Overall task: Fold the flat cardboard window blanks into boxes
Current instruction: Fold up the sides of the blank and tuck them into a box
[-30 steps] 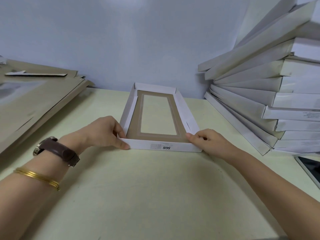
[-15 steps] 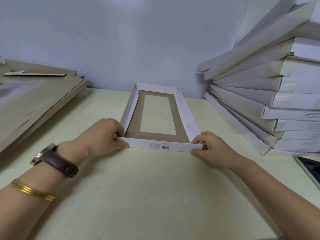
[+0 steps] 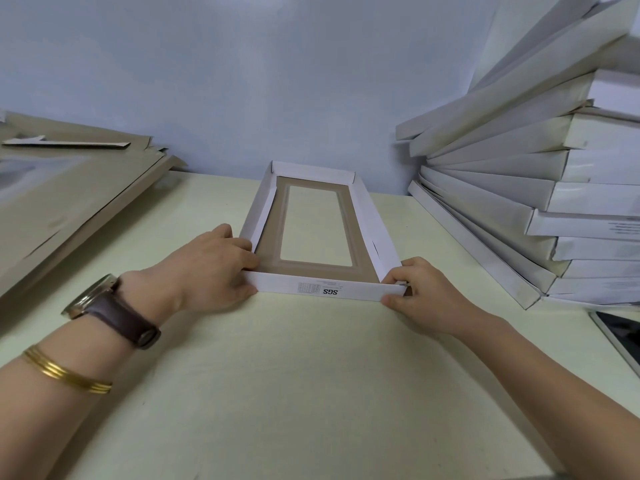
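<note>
- The left hand [image 3: 211, 268] pinches the near-left corner of the box [image 3: 317, 233]; its fingertips are hidden behind the wall.
- The right hand [image 3: 420, 294] grips the near-right corner, thumb on the front wall [image 3: 325, 291], where a corner tab is partly covered.
- The box sits on the table [image 3: 277, 375] between both hands, 4 walls raised.
- The stack of folded boxes [image 3: 540, 188] at right is cut off.

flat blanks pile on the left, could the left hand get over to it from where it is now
Probably yes. The left hand is pinching the box at its near left corner, and only bare table lies between it and the flat blanks pile. It would have to release first.
</note>
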The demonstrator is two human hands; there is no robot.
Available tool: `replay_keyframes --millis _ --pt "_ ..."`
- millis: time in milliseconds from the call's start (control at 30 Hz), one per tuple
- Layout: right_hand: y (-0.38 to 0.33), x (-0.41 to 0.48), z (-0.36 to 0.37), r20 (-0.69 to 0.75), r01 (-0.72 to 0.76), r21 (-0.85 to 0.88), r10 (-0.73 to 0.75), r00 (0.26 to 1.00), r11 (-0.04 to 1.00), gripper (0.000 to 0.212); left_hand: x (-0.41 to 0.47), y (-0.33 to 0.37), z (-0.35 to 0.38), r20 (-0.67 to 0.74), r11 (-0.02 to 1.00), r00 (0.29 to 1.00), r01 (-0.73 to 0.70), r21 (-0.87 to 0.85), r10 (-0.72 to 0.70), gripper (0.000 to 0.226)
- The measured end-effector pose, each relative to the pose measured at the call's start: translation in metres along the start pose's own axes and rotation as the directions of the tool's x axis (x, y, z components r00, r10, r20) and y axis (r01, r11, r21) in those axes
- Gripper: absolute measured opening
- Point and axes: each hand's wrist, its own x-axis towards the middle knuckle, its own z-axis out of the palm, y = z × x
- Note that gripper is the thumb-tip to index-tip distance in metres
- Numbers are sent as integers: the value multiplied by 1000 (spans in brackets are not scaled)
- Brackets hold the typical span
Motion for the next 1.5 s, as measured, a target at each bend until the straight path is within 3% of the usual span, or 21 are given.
replay_keyframes --millis 133,400,633,1033,1200,1367,1500 --pt "0 0 0 -3 -7 -9 7 1000 1000 8 6 5 -6 110 997 994 35 -66 -28 9" --pt "2 3 1 -23 32 -34 -33 999 999 10 18 4 -14 226 998 973 54 16 -57 20" --pt "2 2 0 -45 64 -47 -66 997 997 14 16 -4 -11 136 999 990 38 -3 -37 25" --pt "2 3 0 -49 68 -54 -71 996 996 13 16 -3 -10 154 1000 988 10 -8 -8 14" --pt "2 3 1 -56 67 -50 -70 996 996 13 13 -5 -6 92 1000 996 -6 -3 6 32" --pt "3 3 2 -50 55 -41 -57 997 998 14 9 -8 -4 15 994 1000 17 -107 -16 40" --pt "3 3 2 -46 37 -34 -39 998 999 12 5 -9 0 -52 982 996 62 -176 -72 24"
